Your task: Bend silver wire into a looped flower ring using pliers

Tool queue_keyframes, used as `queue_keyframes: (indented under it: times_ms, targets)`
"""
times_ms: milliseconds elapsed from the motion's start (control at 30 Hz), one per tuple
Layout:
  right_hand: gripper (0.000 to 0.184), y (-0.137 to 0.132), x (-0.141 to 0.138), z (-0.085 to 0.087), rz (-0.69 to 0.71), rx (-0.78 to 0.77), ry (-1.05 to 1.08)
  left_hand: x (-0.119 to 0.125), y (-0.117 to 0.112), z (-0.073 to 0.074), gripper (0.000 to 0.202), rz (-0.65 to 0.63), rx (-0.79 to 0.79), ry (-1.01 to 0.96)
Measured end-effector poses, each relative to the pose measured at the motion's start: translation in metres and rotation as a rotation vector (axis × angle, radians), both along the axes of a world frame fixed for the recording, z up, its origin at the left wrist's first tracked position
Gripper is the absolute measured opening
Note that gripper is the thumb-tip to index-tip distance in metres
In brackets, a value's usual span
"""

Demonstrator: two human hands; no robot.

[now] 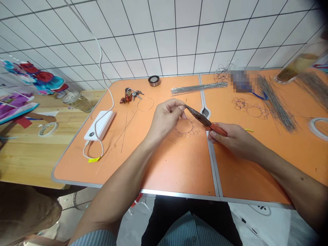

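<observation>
My right hand (227, 135) is wrapped round the red handles of long-nose pliers (202, 118), whose dark jaws point up and to the left. The tips of the jaws meet the fingertips of my left hand (170, 114). Thumb and forefinger of that hand are pinched together; whatever they hold is too small to make out. Just below the pliers, a ring of looped thin wire (188, 129) lies on the orange table, partly behind my left hand. Short bits of wire (174, 140) lie beside it.
Behind stand a tape roll (154, 81), keys (135, 94) and a bundle of straight wires (198, 88). A white power bank (99, 125) with its cable lies left. More wire bundles (278, 104), wire flowers (240, 103) and a cup (294, 68) are right. A metal-edged seam (214, 171) crosses the table.
</observation>
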State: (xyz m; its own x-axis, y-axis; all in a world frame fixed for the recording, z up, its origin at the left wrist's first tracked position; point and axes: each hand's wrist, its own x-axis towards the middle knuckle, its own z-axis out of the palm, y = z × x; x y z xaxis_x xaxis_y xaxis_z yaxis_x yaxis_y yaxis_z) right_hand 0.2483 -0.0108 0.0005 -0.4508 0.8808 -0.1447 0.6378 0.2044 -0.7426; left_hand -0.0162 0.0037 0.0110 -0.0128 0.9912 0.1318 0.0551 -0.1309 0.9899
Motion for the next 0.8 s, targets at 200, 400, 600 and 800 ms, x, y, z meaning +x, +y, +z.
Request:
queue_keyframes:
  times_ms: [200,400,600,800]
  targets:
    - [0.035,0.0006,-0.0001,-0.0014,0.001,-0.03,0.012,0.0005,0.0002,-0.0002,0.007,0.009,0.004,0.011]
    - [0.036,0.0001,-0.0017,0.0005,0.007,-0.023,-0.001,-0.0003,-0.0001,-0.0009,0.007,0.014,0.015,0.024]
    - [0.043,0.0,-0.0024,-0.0028,-0.022,-0.029,-0.062,0.0015,0.0008,-0.0035,0.008,0.039,0.055,0.061]
    - [0.042,-0.0002,-0.0036,-0.0046,-0.029,-0.009,-0.114,0.0043,-0.0005,-0.0074,0.01,0.074,0.034,0.091]
